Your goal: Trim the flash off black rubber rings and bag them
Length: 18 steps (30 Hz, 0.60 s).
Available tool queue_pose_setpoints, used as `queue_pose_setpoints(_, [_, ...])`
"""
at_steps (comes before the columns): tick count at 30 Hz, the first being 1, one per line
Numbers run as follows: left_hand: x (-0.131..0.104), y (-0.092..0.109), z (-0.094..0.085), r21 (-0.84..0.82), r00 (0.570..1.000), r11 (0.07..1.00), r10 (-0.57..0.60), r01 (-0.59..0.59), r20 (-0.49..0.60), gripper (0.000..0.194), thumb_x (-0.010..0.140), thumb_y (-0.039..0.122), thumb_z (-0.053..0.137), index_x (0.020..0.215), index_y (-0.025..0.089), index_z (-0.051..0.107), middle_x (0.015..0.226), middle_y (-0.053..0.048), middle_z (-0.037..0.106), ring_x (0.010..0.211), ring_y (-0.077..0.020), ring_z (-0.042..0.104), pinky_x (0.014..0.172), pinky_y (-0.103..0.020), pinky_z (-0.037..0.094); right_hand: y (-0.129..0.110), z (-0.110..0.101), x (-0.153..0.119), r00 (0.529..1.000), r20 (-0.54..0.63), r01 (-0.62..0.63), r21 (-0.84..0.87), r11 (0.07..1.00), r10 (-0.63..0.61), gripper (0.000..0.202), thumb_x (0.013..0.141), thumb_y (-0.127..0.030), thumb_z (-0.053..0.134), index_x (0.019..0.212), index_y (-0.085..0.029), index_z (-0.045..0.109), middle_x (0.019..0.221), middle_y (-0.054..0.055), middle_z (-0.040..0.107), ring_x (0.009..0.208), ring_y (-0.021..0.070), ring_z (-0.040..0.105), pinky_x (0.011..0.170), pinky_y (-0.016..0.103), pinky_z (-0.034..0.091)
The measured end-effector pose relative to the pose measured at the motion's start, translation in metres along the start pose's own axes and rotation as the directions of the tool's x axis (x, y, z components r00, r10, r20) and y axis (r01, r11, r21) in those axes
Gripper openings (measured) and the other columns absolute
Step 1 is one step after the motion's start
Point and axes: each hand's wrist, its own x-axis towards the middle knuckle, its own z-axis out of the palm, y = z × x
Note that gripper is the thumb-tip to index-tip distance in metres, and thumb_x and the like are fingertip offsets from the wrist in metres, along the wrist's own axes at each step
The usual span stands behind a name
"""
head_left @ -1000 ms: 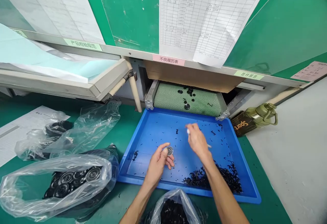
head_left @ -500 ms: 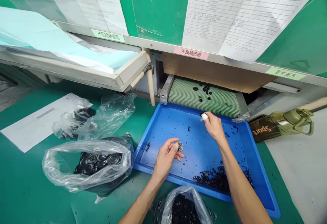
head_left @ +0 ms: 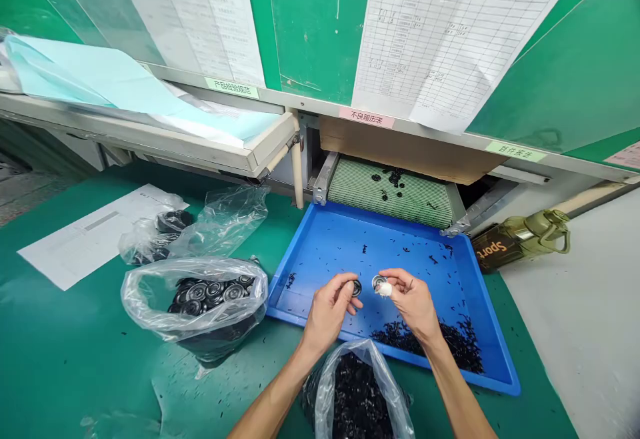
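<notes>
My left hand [head_left: 327, 309] pinches a round black rubber-looking disc [head_left: 357, 287] between thumb and fingertips, above the blue tray [head_left: 330, 239]. Just to its right, my right hand [head_left: 414, 302] grips another small ringed disc [head_left: 377, 281], with a white cover on one of its digits. The two discs face each other, a small gap apart. Below the right hand, a heap of small black scraps [head_left: 457, 345] lies in the tray's near right corner. A clear bag of black discs [head_left: 200, 299] stands open on the left.
Another open bag [head_left: 360, 392] with black pieces stands at the tray's near edge. A green ribbed conveyor [head_left: 400, 189] carrying several black parts ends at the tray's far side. To the right lies a bottle [head_left: 520, 242]; at left, a paper sheet [head_left: 100, 232] and crumpled plastic bag [head_left: 220, 219].
My right hand has come back from near the conveyor end toward my left hand, bringing a disc. The left hand stays about in place, its disc turned. The view has shifted slightly.
</notes>
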Motion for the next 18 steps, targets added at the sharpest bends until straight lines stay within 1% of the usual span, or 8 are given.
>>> queue_pose_setpoints(4, [-0.004,0.003,0.002,0.012,1.0,1.0,0.023,-0.023,0.015,0.035,0.085,0.042,0.047,0.105,0.017,0.061,0.067,-0.003,0.067,0.057,-0.0149,0.059,0.061,-0.026,0.046,-0.005,0.01,-0.012,0.998,-0.025,0.066,0.043,0.997,-0.065,0.024,0.066,-0.034,0.064,0.083,-0.016,0.068,0.062,0.001,0.061,0.048,0.0091,0.043,0.045,0.021,0.036])
queue_pose_setpoints(7, [-0.004,0.004,0.003,-0.004,1.0,1.0,0.015,-0.015,0.022,0.034,0.085,0.041,0.048,0.106,0.018,0.061,0.068,-0.002,0.067,0.059,-0.0154,0.06,0.063,-0.027,0.046,-0.002,0.018,-0.018,0.995,-0.042,0.095,0.05,0.994,-0.093,0.021,0.068,-0.031,0.063,0.083,-0.017,0.067,0.063,0.002,0.064,0.048,0.0097,0.045,0.046,0.021,0.037])
queue_pose_setpoints(10, [-0.001,0.001,0.005,-0.042,1.0,0.999,0.013,-0.012,0.023,0.032,0.082,0.039,0.054,0.107,0.019,0.06,0.07,0.0,0.065,0.063,-0.0148,0.061,0.066,-0.026,0.046,0.003,0.026,-0.021,0.989,-0.059,0.133,-0.01,0.991,-0.134,0.018,0.072,-0.028,0.059,0.085,-0.019,0.067,0.064,0.001,0.064,0.05,0.0105,0.046,0.047,0.021,0.038])
queue_pose_setpoints(12, [0.002,-0.003,0.005,-0.121,1.0,0.993,-0.011,0.012,0.015,0.033,0.078,0.037,0.059,0.106,0.019,0.06,0.076,-0.001,0.066,0.067,-0.0149,0.061,0.066,-0.026,0.047,0.003,0.029,-0.022,0.981,-0.049,0.181,-0.081,0.98,-0.185,0.017,0.073,-0.026,0.057,0.086,-0.02,0.067,0.065,0.0,0.063,0.05,0.0105,0.046,0.048,0.021,0.037])
queue_pose_setpoints(13, [0.004,-0.005,0.005,-0.164,0.999,0.986,-0.032,0.034,0.013,0.034,0.077,0.037,0.061,0.105,0.018,0.059,0.079,-0.002,0.066,0.069,-0.0152,0.061,0.065,-0.026,0.047,0.002,0.028,-0.022,0.978,-0.018,0.207,-0.118,0.971,-0.21,0.018,0.074,-0.025,0.056,0.088,-0.02,0.067,0.066,0.0,0.062,0.051,0.0106,0.046,0.049,0.021,0.038])
queue_pose_setpoints(15, [0.008,-0.008,0.003,-0.215,0.997,0.973,-0.078,0.081,0.022,0.036,0.074,0.036,0.064,0.104,0.016,0.058,0.083,-0.004,0.066,0.068,-0.0147,0.06,0.063,-0.026,0.047,-0.003,0.024,-0.02,0.964,0.107,0.258,-0.179,0.949,-0.242,0.022,0.077,-0.021,0.053,0.094,-0.022,0.066,0.071,-0.001,0.063,0.055,0.011,0.049,0.053,0.021,0.038])
queue_pose_setpoints(17, [0.011,-0.011,-0.001,-0.213,0.994,0.971,-0.105,0.111,0.038,0.037,0.074,0.036,0.065,0.103,0.015,0.057,0.081,-0.004,0.066,0.063,-0.013,0.058,0.06,-0.026,0.047,-0.008,0.019,-0.017,0.936,0.247,0.303,-0.212,0.929,-0.249,0.027,0.078,-0.017,0.048,0.099,-0.023,0.065,0.077,-0.001,0.063,0.06,0.0113,0.051,0.057,0.022,0.039])
queue_pose_setpoints(18, [0.013,-0.011,-0.003,-0.2,0.993,0.973,-0.11,0.116,0.044,0.037,0.074,0.036,0.065,0.103,0.015,0.056,0.079,-0.003,0.065,0.06,-0.0123,0.057,0.06,-0.026,0.047,-0.009,0.017,-0.015,0.922,0.296,0.319,-0.219,0.922,-0.248,0.029,0.079,-0.016,0.046,0.101,-0.023,0.064,0.08,-0.001,0.064,0.061,0.0115,0.052,0.059,0.022,0.039])
